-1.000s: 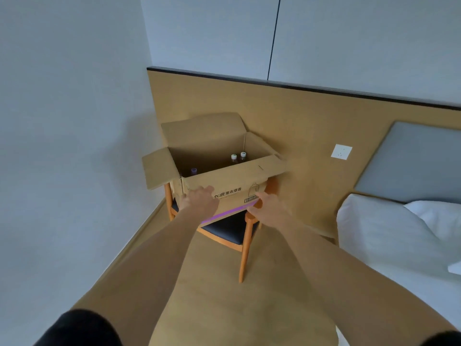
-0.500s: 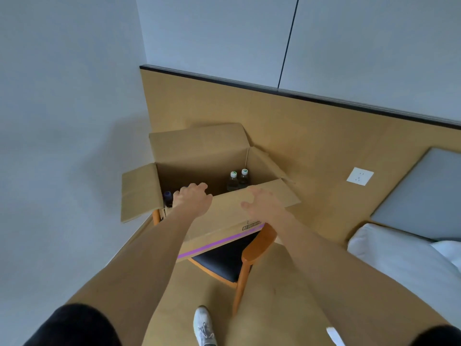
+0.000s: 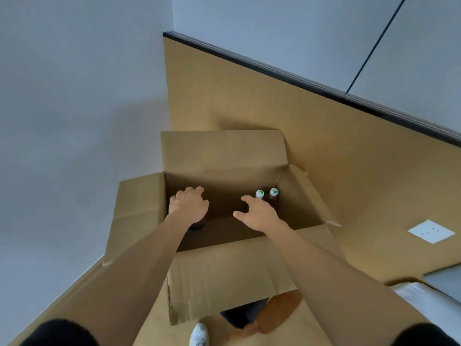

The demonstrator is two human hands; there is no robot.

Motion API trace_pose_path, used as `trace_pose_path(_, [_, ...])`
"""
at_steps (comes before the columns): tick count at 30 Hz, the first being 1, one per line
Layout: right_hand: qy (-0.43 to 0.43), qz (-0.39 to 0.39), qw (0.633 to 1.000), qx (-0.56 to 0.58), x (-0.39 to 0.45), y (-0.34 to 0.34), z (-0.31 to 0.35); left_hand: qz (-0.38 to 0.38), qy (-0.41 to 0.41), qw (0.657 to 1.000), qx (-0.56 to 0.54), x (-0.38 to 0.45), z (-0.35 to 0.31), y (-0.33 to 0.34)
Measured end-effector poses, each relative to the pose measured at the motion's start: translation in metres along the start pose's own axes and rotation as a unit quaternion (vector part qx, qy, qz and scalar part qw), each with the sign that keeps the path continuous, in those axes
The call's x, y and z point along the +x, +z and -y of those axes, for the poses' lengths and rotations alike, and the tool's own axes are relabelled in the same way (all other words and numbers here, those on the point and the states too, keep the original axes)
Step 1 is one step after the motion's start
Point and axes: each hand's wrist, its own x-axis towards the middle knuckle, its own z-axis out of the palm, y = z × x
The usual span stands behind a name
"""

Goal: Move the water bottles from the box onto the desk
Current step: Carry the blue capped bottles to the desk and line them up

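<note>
1. The two bottles [image 3: 267, 199] you could see best stood upright side by side in the far right corner of the box [image 3: 224, 156], touching or nearly so, each with a white cap marked in green and a dark body below.
2. A third dark bottle [image 3: 197, 225] sat lower down at the left side of the box, mostly hidden under your left wrist; only a dark rounded bit of it showed, too little to tell more.
3. Your right hand [image 3: 259, 214] hovered inside the open top, just beside the two capped bottles, with fingers spread and lightly bent and the thumb out to the side; it held nothing and was not plainly touching either bottle.
4. Your left hand [image 3: 189, 207] hung over the left half of the box with fingers curved downward, and nothing was in its grasp that I could see.
5. The box had all four flaps folded outward: the far flap leaned against the wooden wall panel [image 3: 324, 146], the near flap dropped toward you.
6. It rested on a chair [image 3: 282, 310], whose orange wood and dark seat showed beneath the near flap.
7. A white shoe [image 3: 199, 334] showed on the floor below, a white wall socket [image 3: 431, 231] sat to the right, and white bedding [image 3: 434, 303] filled the lower right corner.
</note>
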Motion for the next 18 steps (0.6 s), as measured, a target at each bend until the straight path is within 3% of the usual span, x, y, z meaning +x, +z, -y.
trace_pose_path(8, [-0.022,0.071,0.997,-0.001,0.080,0.035,0.021,0.029,-0.050,0.998,0.003,0.034,0.018,0.021])
trace_pose_path(18, [-0.149,0.144,0.977,-0.038,0.153,0.081,0.039,0.051,-0.143,0.988,-0.012,0.055,0.025,0.041])
